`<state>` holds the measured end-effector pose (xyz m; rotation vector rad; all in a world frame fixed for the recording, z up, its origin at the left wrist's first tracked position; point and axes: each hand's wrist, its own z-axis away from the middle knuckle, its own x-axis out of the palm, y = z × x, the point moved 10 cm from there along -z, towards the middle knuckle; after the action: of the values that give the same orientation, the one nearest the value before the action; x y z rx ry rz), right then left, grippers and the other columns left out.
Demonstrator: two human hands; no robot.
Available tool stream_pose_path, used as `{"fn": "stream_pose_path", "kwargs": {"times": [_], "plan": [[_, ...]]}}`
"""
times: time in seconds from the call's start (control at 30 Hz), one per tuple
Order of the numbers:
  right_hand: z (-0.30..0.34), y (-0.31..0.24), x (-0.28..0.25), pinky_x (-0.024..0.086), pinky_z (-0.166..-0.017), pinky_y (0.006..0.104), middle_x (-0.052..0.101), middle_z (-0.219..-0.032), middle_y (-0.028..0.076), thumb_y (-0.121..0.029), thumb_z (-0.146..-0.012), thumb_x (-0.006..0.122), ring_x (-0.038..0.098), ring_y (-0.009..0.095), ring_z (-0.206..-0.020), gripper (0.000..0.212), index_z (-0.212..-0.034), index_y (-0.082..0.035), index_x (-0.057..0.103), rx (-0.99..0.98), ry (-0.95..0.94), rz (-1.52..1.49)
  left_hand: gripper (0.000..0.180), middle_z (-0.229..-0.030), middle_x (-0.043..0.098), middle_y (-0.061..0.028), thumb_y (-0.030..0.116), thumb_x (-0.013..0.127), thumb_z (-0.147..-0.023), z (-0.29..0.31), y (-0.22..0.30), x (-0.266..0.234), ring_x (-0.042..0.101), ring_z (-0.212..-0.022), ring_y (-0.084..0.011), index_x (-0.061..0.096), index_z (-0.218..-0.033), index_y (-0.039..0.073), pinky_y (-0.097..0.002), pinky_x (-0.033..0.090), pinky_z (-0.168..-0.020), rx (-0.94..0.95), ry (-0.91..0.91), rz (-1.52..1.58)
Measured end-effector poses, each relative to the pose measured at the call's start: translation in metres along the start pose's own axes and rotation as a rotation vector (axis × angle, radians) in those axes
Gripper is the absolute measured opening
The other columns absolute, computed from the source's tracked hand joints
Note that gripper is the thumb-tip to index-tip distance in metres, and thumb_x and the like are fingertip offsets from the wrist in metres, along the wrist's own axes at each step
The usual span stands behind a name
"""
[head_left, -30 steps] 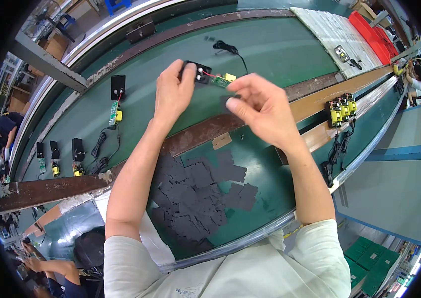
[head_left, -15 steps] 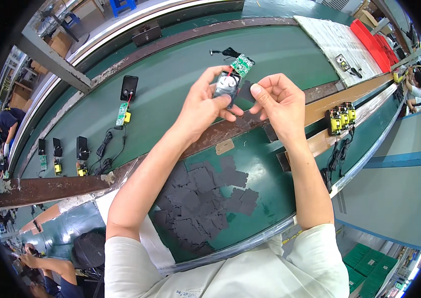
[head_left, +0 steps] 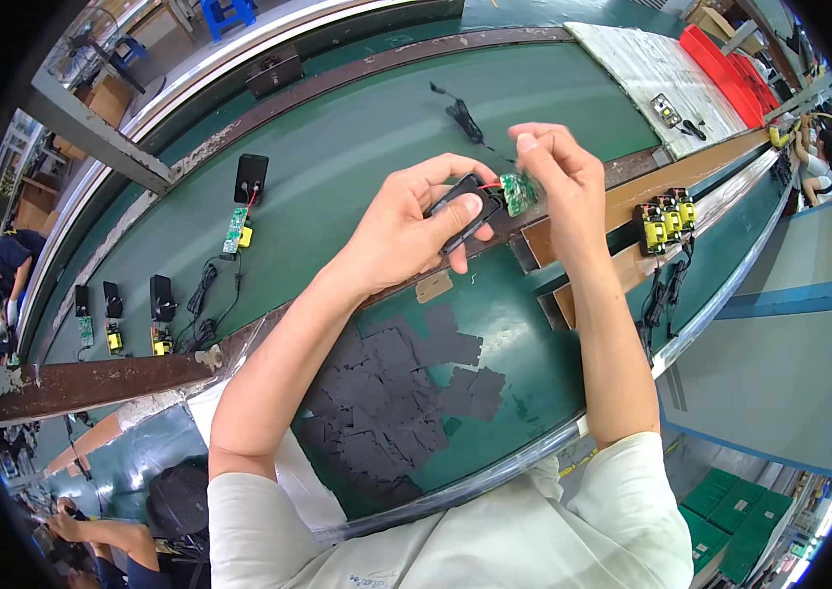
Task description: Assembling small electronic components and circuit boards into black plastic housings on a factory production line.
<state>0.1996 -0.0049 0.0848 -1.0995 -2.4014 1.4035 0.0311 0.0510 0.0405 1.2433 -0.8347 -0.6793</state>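
My left hand [head_left: 411, 211] is closed around a black plastic adapter housing [head_left: 452, 239], its thumb pressed on the dark face. Red wires run from the far end of the housing to a green circuit board [head_left: 515, 194], and a black cable [head_left: 465, 120] lies beyond the board on the bench. Beside the board is my right hand [head_left: 565, 172], raised with its fingers curled in against the thumb; what they hold, if anything, is hidden. Below both hands lies a loose pile of thin dark grey sheets [head_left: 376, 393] on the green surface.
Several opened adapters, like the black housing [head_left: 251, 177] wired to its board, stand along the belt [head_left: 337, 137] at left. Yellow-and-black components [head_left: 666, 224] with cables sit at right. A rusty rail [head_left: 102, 383] crosses at left; a red tray [head_left: 725, 79] stands far right. Other people work nearby.
The dark sheet that my right hand held is no longer visible in it. My left hand has turned the housing, and the circuit board has swung lower and to the right.
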Motion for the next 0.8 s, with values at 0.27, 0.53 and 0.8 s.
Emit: {"fn": "stream_pose_path", "kwargs": {"times": [0.27,0.53,0.8], "plan": [[0.032,0.021,0.047,0.049,-0.07,0.026,0.07,-0.083,0.002,-0.028,-0.112,0.06,0.063,0.008,-0.079,0.033,-0.093,-0.002,0.071,0.537,-0.367,-0.222,0.02,-0.096,0.076,-0.0067,0.015,0.066,-0.11,-0.004,-0.001,-0.033,0.071,-0.068,-0.0106,0.069,-0.129,0.008,-0.0232,0.048,-0.051,0.178,0.259,-0.171],[0.044,0.01,0.068,0.04,-0.057,0.0235,0.059,-0.079,-0.002,-0.033,-0.109,0.067,0.05,0.004,-0.068,0.037,-0.103,0.003,0.072,0.434,-0.591,-0.012,0.017,-0.091,0.076,-0.0078,0.008,0.069,-0.107,0.018,0.041,-0.032,0.071,-0.076,-0.011,0.07,-0.123,0.004,-0.0319,0.058,-0.065,0.773,0.545,-0.902],[0.033,-0.021,0.05,0.039,-0.057,0.024,0.055,-0.088,-0.002,-0.014,-0.096,0.083,0.048,0.003,-0.068,0.026,-0.114,0.003,0.077,0.15,-0.219,0.089,0.022,-0.091,0.076,-0.0075,0.004,0.067,-0.105,0.012,0.031,-0.033,0.071,-0.079,-0.0099,0.069,-0.127,0.003,-0.0301,0.059,-0.071,0.553,0.549,-0.704]]}}
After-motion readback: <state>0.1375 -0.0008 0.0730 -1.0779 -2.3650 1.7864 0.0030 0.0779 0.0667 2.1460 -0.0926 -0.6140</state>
